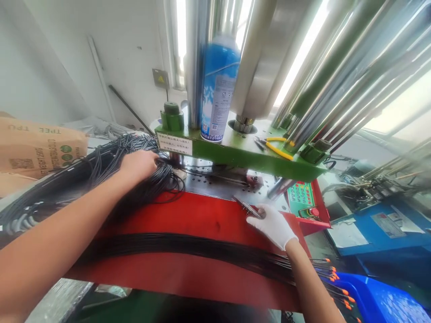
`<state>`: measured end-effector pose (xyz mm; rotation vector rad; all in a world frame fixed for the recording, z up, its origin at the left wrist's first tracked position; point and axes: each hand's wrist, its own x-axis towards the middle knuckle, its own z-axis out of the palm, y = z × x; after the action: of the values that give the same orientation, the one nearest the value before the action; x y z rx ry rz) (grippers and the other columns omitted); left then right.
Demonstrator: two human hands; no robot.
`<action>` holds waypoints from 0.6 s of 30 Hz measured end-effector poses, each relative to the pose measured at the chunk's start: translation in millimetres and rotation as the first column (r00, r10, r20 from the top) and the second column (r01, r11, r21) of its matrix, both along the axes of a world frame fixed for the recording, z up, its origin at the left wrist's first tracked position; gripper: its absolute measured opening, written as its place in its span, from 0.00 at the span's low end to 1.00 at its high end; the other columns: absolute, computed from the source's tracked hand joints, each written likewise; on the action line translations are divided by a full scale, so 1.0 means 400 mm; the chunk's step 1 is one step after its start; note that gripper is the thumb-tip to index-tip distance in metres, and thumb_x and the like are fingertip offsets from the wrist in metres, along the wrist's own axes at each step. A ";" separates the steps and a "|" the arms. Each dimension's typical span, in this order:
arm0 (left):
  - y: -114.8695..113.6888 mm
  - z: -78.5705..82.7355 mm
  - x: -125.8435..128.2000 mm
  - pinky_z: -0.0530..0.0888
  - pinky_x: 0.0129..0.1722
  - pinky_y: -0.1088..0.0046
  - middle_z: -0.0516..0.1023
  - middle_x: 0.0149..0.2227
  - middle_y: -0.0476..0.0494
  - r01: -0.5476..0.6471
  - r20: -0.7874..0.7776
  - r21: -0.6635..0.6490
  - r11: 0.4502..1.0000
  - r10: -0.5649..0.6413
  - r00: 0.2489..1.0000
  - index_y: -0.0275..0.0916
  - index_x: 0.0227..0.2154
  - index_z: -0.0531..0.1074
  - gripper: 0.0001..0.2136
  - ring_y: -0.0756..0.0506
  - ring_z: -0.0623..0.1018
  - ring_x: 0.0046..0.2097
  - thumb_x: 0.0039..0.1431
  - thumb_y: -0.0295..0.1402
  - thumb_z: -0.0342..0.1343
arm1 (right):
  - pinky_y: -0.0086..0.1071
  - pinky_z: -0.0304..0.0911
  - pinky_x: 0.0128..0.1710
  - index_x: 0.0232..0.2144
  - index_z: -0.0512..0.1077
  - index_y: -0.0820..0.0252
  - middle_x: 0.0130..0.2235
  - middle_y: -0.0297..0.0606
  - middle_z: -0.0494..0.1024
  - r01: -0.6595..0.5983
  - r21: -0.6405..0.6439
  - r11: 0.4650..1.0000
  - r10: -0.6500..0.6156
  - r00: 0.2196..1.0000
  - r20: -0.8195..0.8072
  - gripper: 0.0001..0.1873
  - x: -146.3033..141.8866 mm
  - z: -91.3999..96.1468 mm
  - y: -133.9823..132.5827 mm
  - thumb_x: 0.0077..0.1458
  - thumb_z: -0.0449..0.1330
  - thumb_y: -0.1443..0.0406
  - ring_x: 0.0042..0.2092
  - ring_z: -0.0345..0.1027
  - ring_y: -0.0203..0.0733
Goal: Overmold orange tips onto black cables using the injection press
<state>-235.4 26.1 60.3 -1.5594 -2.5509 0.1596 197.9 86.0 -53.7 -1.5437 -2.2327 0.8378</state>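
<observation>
My bare left hand [138, 163] lies closed on a large tangle of black cables [101, 170] heaped at the left of a red work surface [202, 215]. My right hand [273, 224], in a white glove, pinches a small metal tool or comb-like piece [247, 207] at the red surface's far edge. A straight bundle of black cables [188, 246] runs across the red surface in front of both arms, ending at the right in orange tips [333, 273]. Behind the hands a steel plate [222, 181] sits under the green press frame [242, 154].
A blue spray can [217, 85] and yellow-handled pliers [278, 148] rest on the green frame. A green-and-red control panel [303, 199] stands at right. A blue bin [380, 300] is at lower right; cardboard boxes [37, 146] at left. Chrome columns rise overhead.
</observation>
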 end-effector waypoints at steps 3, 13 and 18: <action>-0.023 0.039 -0.002 0.70 0.38 0.61 0.76 0.46 0.32 -0.046 -0.045 0.093 0.995 0.050 0.998 0.41 0.54 0.70 0.22 0.34 0.75 0.44 0.58 0.34 0.43 | 0.34 0.60 0.41 0.39 0.74 0.56 0.38 0.38 0.73 -0.032 0.032 0.999 0.030 0.998 0.049 0.18 0.000 -0.040 -0.003 0.46 0.63 0.55 0.39 0.67 0.43; 0.041 -0.058 -0.030 0.70 0.39 0.68 0.78 0.40 0.33 0.072 0.103 -0.116 0.991 -0.060 0.993 0.36 0.42 0.77 0.17 0.36 0.76 0.41 0.48 0.30 0.54 | 0.36 0.60 0.42 0.41 0.72 0.52 0.38 0.38 0.72 -0.297 0.214 0.930 0.280 0.954 0.107 0.11 -0.044 -0.014 -0.071 0.55 0.58 0.59 0.40 0.66 0.45; -0.020 -0.016 0.007 0.68 0.42 0.70 0.78 0.40 0.37 0.103 0.074 0.009 0.995 -0.103 0.992 0.33 0.60 0.58 0.29 0.40 0.76 0.42 0.57 0.40 0.49 | 0.38 0.61 0.45 0.49 0.70 0.57 0.41 0.42 0.73 -0.380 0.292 0.878 0.316 0.917 0.243 0.19 -0.045 -0.021 -0.075 0.59 0.55 0.56 0.42 0.66 0.46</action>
<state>-232.7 18.2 53.9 -1.7217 -2.5155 0.0841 179.9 55.8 -62.0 -1.1180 -2.6743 0.3707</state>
